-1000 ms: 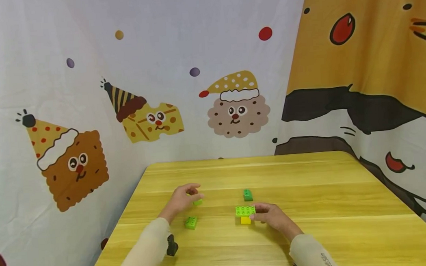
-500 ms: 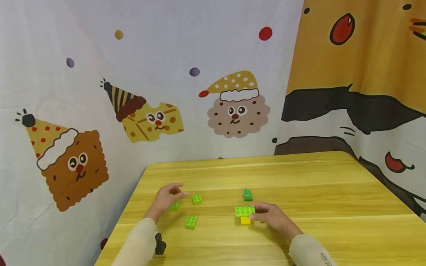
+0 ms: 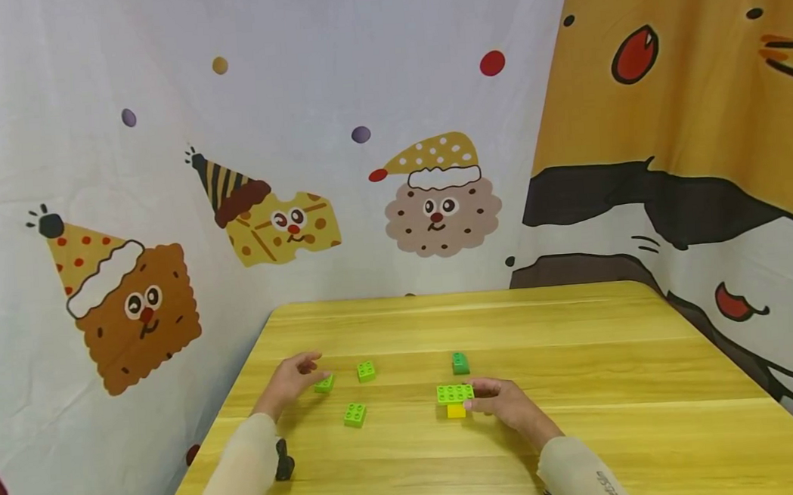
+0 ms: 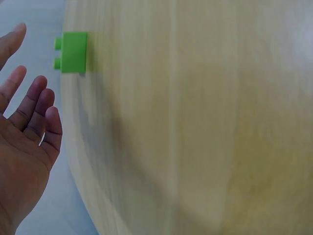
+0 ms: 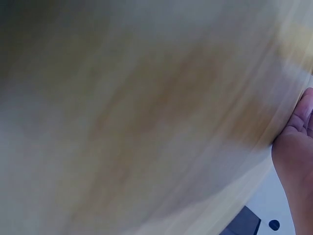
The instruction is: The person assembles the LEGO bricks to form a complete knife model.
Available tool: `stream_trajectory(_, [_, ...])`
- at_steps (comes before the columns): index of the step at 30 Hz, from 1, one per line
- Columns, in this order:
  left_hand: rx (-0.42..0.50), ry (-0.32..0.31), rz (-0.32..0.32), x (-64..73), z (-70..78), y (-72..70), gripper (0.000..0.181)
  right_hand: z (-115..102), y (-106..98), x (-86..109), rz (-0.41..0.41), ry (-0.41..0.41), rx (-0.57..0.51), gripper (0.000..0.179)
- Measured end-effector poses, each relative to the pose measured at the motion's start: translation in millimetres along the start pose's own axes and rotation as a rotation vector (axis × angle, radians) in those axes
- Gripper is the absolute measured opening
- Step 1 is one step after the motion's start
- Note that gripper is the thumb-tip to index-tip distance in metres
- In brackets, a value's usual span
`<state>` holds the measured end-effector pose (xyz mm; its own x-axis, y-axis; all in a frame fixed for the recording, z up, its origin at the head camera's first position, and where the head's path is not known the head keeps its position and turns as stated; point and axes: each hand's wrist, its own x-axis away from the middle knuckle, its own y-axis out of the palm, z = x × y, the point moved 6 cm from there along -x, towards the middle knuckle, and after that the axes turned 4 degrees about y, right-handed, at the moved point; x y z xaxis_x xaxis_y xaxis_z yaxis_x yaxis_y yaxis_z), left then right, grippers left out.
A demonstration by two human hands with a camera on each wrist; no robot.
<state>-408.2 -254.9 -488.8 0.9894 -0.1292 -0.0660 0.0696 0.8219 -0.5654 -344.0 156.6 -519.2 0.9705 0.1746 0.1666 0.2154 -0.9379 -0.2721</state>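
My left hand (image 3: 290,383) hovers at the left with fingers apart, fingertips beside a lime-green brick (image 3: 324,384). In the left wrist view the left hand (image 4: 29,132) holds nothing, and a lime-green brick (image 4: 74,52) lies just beyond the fingers. My right hand (image 3: 504,404) pinches the right end of a long lime-green brick (image 3: 455,393), which sits on top of a yellow brick (image 3: 456,410). At the edge of the right wrist view, only part of the right hand (image 5: 296,147) shows; the stacked bricks are out of sight there.
Two more lime-green bricks, one farther back (image 3: 366,371) and one nearer (image 3: 355,414), lie between the hands on the wooden table (image 3: 410,474). A dark green brick (image 3: 460,363) with a sloped side stands behind the stack. A cartoon-print curtain (image 3: 331,77) hangs behind the table.
My left hand has moved left and lower, away from the back lime-green brick to the leftmost one, leaving the back one in full view. My right hand and the stack have stayed put.
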Motion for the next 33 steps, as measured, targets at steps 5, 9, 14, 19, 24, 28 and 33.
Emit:
stream_trajectory(5, [-0.008,-0.006,-0.018,3.3,-8.9,-2.9,0.060,1,0,-0.5,-0.006,0.004,-0.001,0.053])
stream_trajectory(9, [0.009,-0.032,-0.034,4.3,-17.4,-3.8,0.061,1,1,-0.8,-0.013,0.012,-0.010,0.052])
stream_trajectory(14, [-0.006,-0.043,-0.054,4.1,-22.6,-2.9,0.061,1,1,-1.3,-0.019,0.009,-0.008,0.054])
stream_trajectory(19, [-0.026,-0.045,-0.060,2.3,-22.3,-1.3,0.059,1,0,-1.3,-0.003,0.011,0.005,0.056])
stream_trajectory(24, [-0.055,-0.039,-0.059,0.5,-20.6,0.9,0.057,2,-1,-0.8,0.007,0.014,0.013,0.057])
stream_trajectory(28, [-0.065,-0.038,-0.052,-1.4,-21.7,2.9,0.053,2,-2,-0.6,0.003,0.014,0.008,0.056])
stream_trajectory(33, [-0.048,-0.046,-0.039,-1.8,-25.4,4.5,0.048,1,-1,-0.3,-0.009,0.010,-0.004,0.055])
